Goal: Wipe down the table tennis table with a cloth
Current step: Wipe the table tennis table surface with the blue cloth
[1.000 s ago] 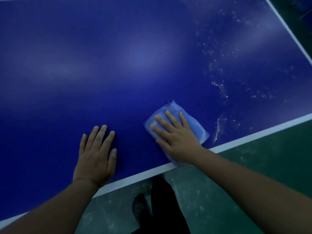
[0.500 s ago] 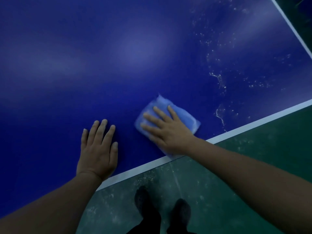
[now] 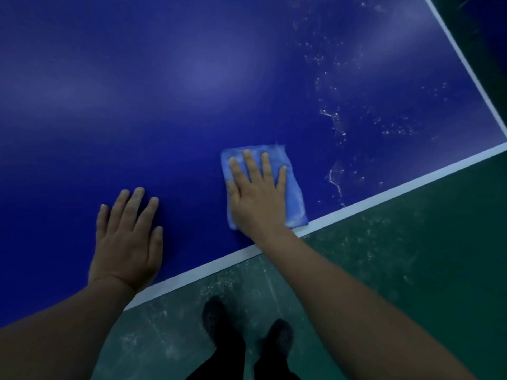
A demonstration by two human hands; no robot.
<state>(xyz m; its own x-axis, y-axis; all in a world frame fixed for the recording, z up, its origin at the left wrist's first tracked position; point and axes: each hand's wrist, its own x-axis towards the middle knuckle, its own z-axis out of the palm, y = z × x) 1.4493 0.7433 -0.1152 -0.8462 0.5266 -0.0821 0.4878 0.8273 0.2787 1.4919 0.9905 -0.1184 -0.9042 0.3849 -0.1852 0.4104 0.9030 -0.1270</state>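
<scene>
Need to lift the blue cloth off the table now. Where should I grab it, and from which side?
Pinch the cloth's right edge, coming from the right. It lies flat and folded under the right hand's straight fingers, and that edge is bare, clear of the palm. The near corner by the table's white edge line would probably work too.

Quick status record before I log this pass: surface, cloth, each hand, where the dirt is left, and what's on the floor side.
surface: blue table tennis table, white edge line along the near side
cloth: light blue cloth, folded, flat on the table beside the near edge
right hand: right hand flat on the cloth, fingers straight
left hand: left hand flat on bare table, holds nothing
dirt left: white specks and streaks right of the cloth
floor side: green floor, dark shoes
</scene>
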